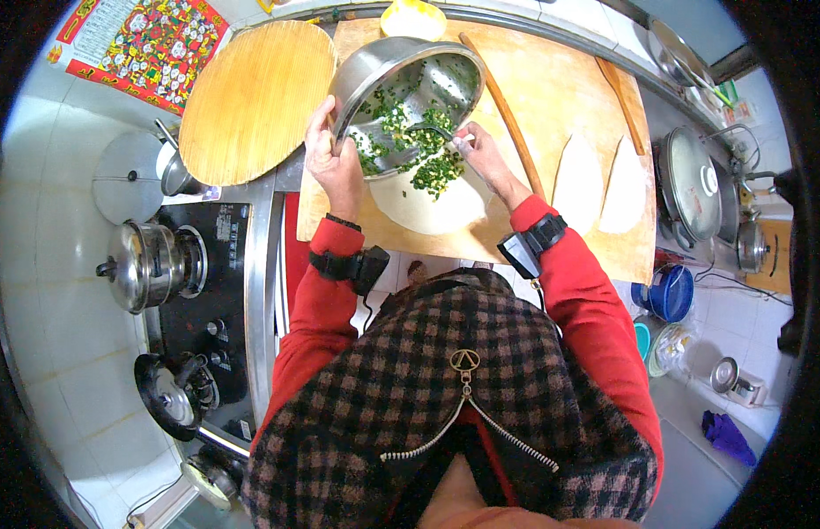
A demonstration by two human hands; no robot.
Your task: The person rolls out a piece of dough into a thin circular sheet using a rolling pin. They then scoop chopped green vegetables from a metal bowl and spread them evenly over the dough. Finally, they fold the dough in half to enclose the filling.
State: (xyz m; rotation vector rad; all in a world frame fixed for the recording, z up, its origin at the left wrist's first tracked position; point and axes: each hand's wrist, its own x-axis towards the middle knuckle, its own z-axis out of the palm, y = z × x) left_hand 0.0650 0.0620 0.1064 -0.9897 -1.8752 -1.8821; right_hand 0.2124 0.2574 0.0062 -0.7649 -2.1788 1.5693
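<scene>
My left hand (334,155) grips the rim of a large steel mixing bowl (390,56), which is tilted towards me. My right hand (479,152) holds a spoon (429,129) that reaches into the bowl's mouth. Chopped green filling with yellow and pale bits (439,168) clings inside the bowl and lies over its lower edge, on a rolled-out sheet of dough (426,208). This sheet rests on a wooden board (515,53). Two more flat pieces of dough, one nearer (578,185) and one farther right (624,188), lie on the board.
A wooden rolling pin (509,112) lies right of the bowl, and a wooden stick (621,106) near the board's right edge. A round slatted tray (261,99) stands left. Beyond are a gas stove (215,284) with a steamer pot (135,264) and, at right, a lidded pan (691,185).
</scene>
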